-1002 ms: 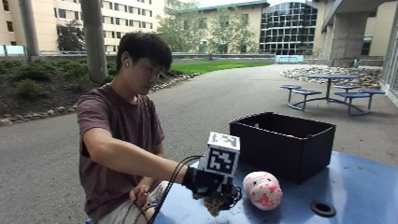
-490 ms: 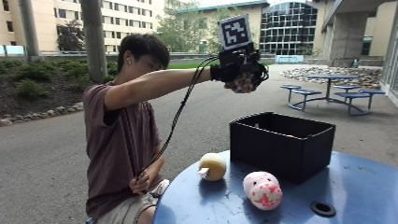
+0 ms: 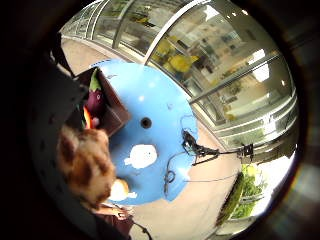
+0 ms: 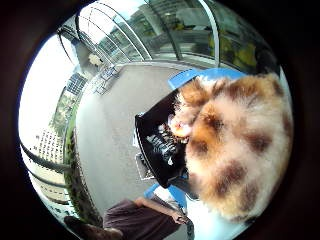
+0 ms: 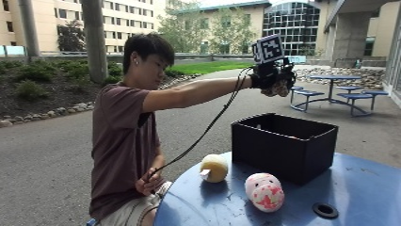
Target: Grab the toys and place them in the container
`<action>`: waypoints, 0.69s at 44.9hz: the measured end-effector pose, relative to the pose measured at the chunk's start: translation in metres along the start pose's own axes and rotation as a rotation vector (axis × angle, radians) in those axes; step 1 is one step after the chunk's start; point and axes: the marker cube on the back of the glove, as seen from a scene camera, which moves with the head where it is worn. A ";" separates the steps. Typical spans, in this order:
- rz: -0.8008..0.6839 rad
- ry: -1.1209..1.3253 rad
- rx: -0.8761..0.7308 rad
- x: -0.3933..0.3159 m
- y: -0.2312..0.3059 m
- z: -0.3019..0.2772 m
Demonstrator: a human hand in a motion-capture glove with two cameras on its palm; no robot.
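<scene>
While half a second ago the gloved right hand (image 5: 274,80) was raised high above the black container (image 5: 285,145), it now sits lower, the arm stretched out level at shoulder height over the box's near edge. Its fingers are curled around a spotted brown plush toy (image 5: 279,87), held in the air above the container. On the round blue table (image 5: 351,197), a yellow toy (image 5: 214,167) and a pink-and-white toy (image 5: 264,191) lie beside the container, where they lay before. The little-finger palm view alone shows inside the container (image 3: 111,107): a purple eggplant toy (image 3: 94,98) already rests there. The thumb-side view is largely filled by the plush (image 4: 235,150).
</scene>
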 end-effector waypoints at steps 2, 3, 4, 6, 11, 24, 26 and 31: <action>0.000 0.017 -0.006 -0.002 -0.007 0.010; 0.005 0.024 -0.008 -0.002 -0.010 0.014; 0.011 0.027 -0.010 -0.003 -0.014 0.018; 0.021 0.018 -0.013 -0.006 -0.019 0.025; 0.043 0.005 -0.134 -0.009 -0.025 0.047; 0.097 0.055 -0.383 -0.021 -0.021 0.089; 0.109 0.051 -0.382 -0.020 -0.020 0.087; 0.218 0.052 -0.379 -0.002 -0.014 0.076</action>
